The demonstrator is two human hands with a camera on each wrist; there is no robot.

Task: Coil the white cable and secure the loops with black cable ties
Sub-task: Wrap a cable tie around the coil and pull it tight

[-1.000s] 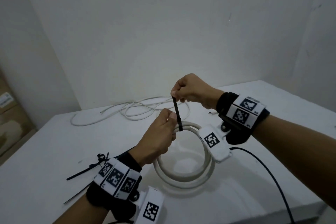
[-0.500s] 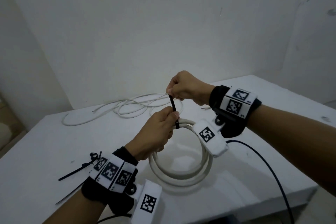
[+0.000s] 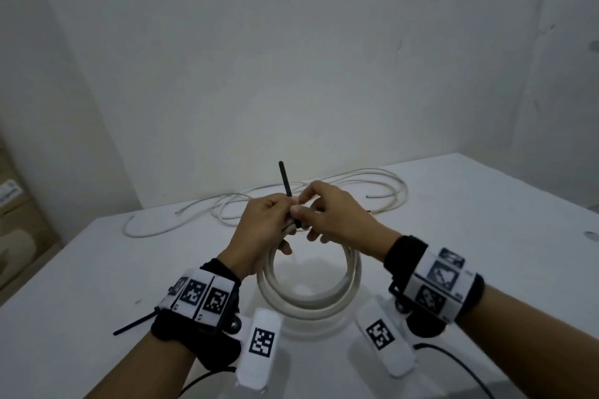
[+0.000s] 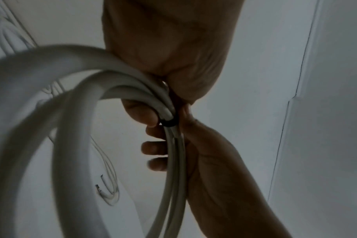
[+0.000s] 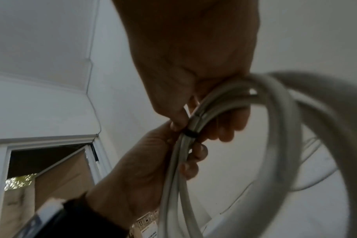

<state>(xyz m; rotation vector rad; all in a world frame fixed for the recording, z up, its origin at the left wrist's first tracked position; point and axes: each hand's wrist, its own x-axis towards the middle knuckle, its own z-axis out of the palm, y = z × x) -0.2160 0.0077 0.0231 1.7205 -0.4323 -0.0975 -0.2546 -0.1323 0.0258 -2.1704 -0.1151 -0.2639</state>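
Note:
The white cable coil (image 3: pixel 308 296) is held tilted above the white table (image 3: pixel 97 269). A black cable tie (image 3: pixel 284 181) is cinched round its far side, and the tail stands up free between my hands. My left hand (image 3: pixel 285 214) grips the bundled loops just left of the tie. My right hand (image 3: pixel 301 208) grips them just right of it, thumb on top. The left wrist view shows the tie band (image 4: pixel 169 123) tight round the loops (image 4: pixel 71 83), right fingers (image 4: pixel 153 146) curled under them. In the right wrist view the band (image 5: pixel 190 133) sits between my right thumb (image 5: pixel 178 120) and left fingers (image 5: pixel 194 162).
Loose white cable (image 3: pixel 393 186) lies in slack loops along the back of the table, its cut end pointing right. A spare black tie (image 3: pixel 133 325) pokes out beside my left wrist. A cardboard box (image 3: pixel 13 223) stands off the left edge. A black cord (image 3: pixel 460 366) trails from the right wrist.
My right hand let go of the tie's tail, which it had been pulling upward, and dropped onto the coil beside the left hand. The tail now stands free.

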